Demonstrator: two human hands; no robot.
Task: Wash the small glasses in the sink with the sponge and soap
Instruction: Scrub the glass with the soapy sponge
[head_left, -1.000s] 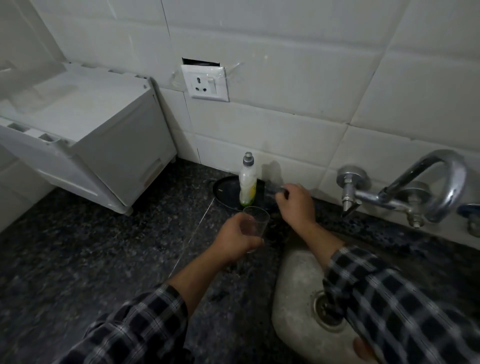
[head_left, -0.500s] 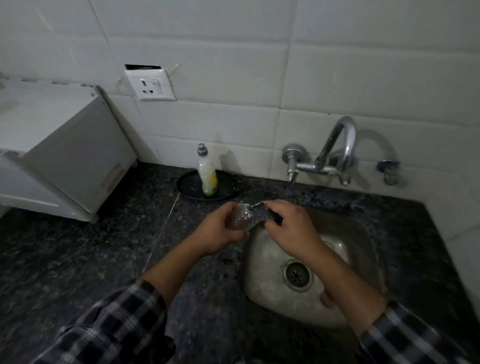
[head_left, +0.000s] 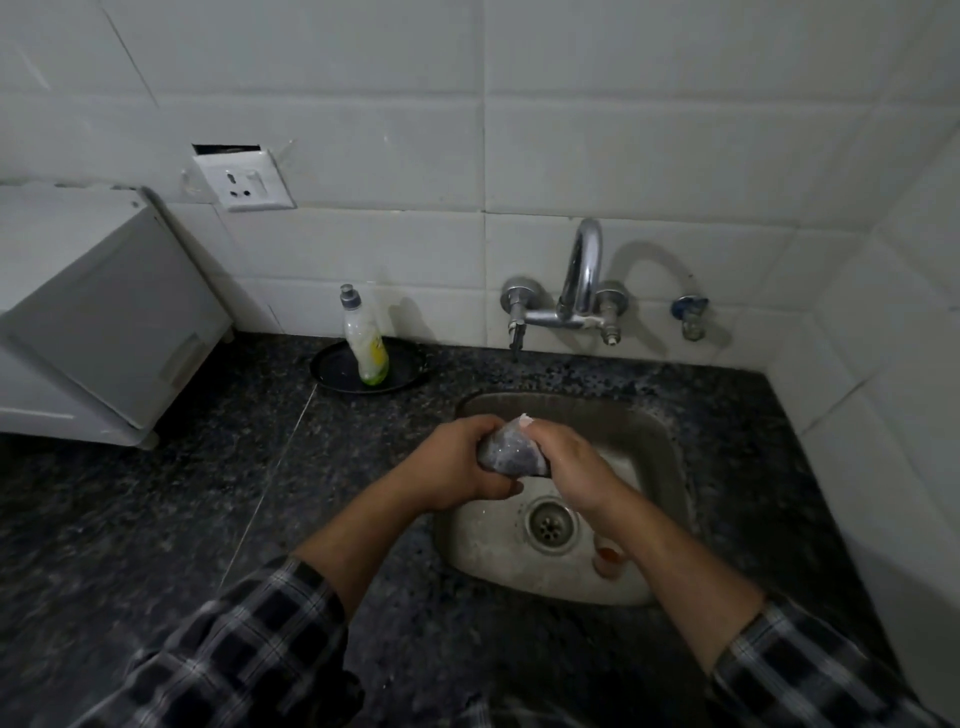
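Over the left part of the steel sink my left hand grips a small clear glass lying on its side, mouth toward the right. My right hand is curled at the glass's mouth and holds a dark sponge, mostly hidden inside the glass, with a pale corner sticking up. Another small glass with an orange tint lies in the basin, partly hidden under my right forearm. The soap bottle stands on a black dish by the wall.
A chrome tap is mounted on the tiled wall above the sink, with the drain below. A white appliance fills the counter's left. The dark granite counter runs around the sink; a wall socket sits upper left.
My hands moved from the soap dish to above the sink. The right hand picked up the sponge and pushed it into the glass, which the left hand tipped sideways.
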